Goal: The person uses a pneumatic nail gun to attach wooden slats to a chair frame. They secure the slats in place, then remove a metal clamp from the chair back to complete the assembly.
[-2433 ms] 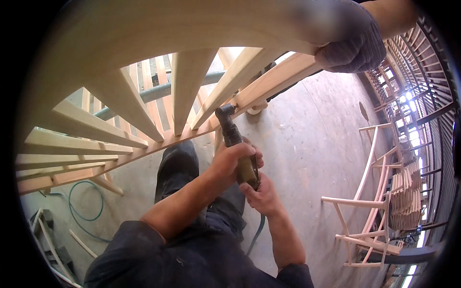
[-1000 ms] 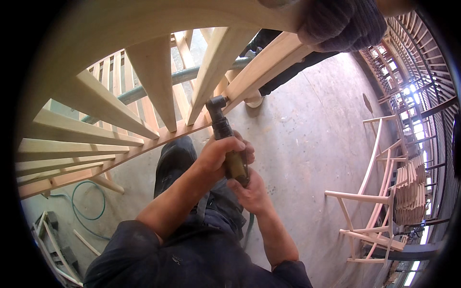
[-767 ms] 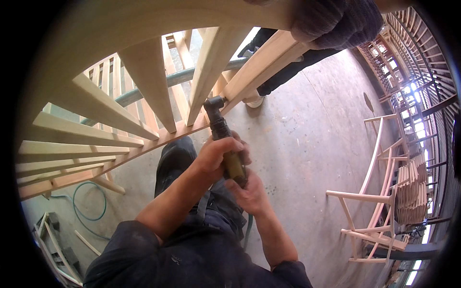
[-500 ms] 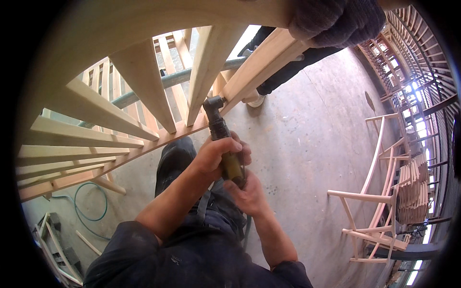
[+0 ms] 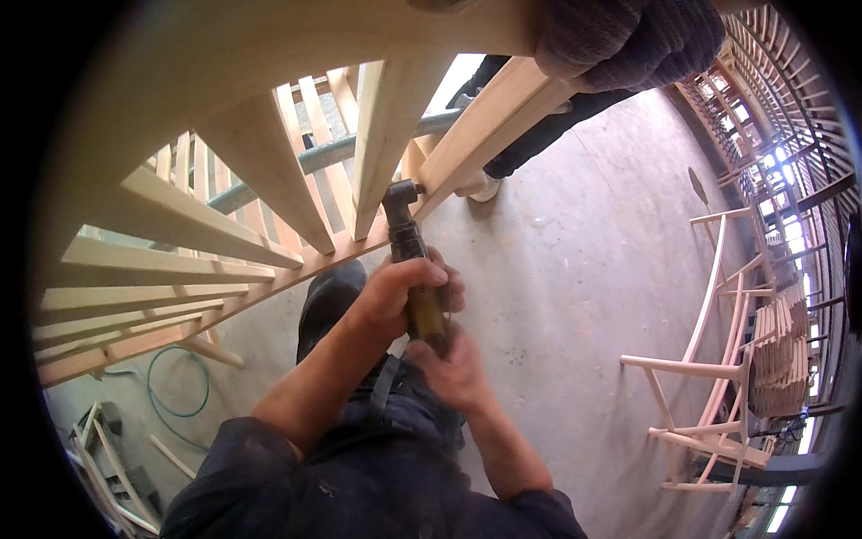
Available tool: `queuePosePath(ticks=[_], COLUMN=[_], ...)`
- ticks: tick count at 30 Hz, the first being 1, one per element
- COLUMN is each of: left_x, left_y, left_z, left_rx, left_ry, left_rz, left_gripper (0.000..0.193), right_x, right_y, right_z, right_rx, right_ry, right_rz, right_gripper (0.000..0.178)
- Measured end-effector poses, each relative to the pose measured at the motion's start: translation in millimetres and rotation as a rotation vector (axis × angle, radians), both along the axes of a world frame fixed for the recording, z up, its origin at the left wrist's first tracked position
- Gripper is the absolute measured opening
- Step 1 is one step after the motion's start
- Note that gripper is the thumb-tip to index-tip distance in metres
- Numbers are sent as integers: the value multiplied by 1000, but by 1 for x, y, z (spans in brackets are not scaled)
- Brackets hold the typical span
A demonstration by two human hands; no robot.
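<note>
Both my hands are closed around a right-angle power driver point(image 5: 409, 241) with a dark head and an olive body. My left hand point(image 5: 398, 295) wraps the upper part of its body, and my right hand point(image 5: 456, 368) grips the bottom end. The driver's angled head meets the side of a pale wooden end post point(image 5: 489, 121), near its joint with the bottom rail point(image 5: 314, 260). Whatever sits at the tip is too small to make out. Several wooden slats point(image 5: 292, 171) rise from that rail to a broad curved top piece point(image 5: 296, 54).
Another person's gloved hand point(image 5: 633, 45) rests on the frame's top right corner, with a dark-trousered leg point(image 5: 539, 135) behind the post. A grey metal pipe point(image 5: 328, 153) passes behind the slats. Chair frames point(image 5: 687, 366) stand at right; a green hose point(image 5: 171, 413) loops over the floor at left.
The slatted frame appears slightly farther right in view. My right hand has shifted a little left on the driver's bottom end; the driver's head stays against the post.
</note>
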State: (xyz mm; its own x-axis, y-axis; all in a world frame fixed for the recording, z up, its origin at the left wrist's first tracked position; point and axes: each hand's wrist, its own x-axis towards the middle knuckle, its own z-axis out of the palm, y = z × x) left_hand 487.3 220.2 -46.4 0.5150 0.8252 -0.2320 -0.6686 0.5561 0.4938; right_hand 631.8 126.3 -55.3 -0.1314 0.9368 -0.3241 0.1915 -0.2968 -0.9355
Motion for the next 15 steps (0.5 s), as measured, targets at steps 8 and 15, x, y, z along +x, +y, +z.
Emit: queuePosePath(ticks=[8,15], left_x=[8,13], left_y=[-3,-4], left_z=[0,-6], left_rx=[1,24], left_ry=[16,20], left_rz=[47,51], left_gripper=[10,11], right_x=[11,20], right_y=[6,9], right_z=[17,8], right_rx=[-90,40], right_ry=[-11,-137], right_rz=[54,105], right_gripper=[59,64])
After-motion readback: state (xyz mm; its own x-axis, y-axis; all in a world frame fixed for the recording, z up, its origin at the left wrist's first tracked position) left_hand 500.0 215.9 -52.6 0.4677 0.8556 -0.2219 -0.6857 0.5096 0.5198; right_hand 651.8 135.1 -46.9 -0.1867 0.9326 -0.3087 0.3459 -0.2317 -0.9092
